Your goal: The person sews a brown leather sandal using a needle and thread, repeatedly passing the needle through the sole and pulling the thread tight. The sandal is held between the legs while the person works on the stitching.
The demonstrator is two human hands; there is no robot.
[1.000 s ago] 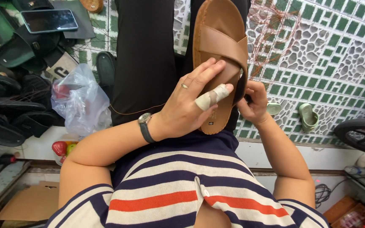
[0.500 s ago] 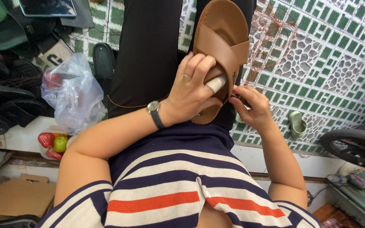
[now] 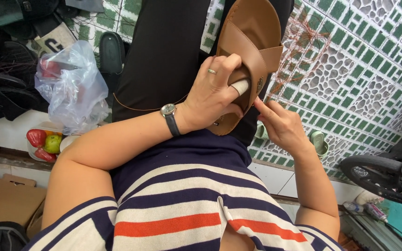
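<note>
Resting on the person's lap, the brown sandal (image 3: 250,51) is being clamped at its heel by the left hand (image 3: 215,95) while the right hand (image 3: 280,125), fingers pinched, is seemingly stitching its side edge, needing a steady pull.

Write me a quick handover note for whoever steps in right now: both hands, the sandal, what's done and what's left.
Left hand: gripping the brown sandal on the lap, one finger wrapped in white tape.
Right hand: at the sandal's right edge, fingertips pinched by the strap; whether it holds anything is too small to tell.
Thin brown thread trails across the black trousers.
Done: cannot tell how much of the edge is worked.
Left: likely continue along that edge.
</note>
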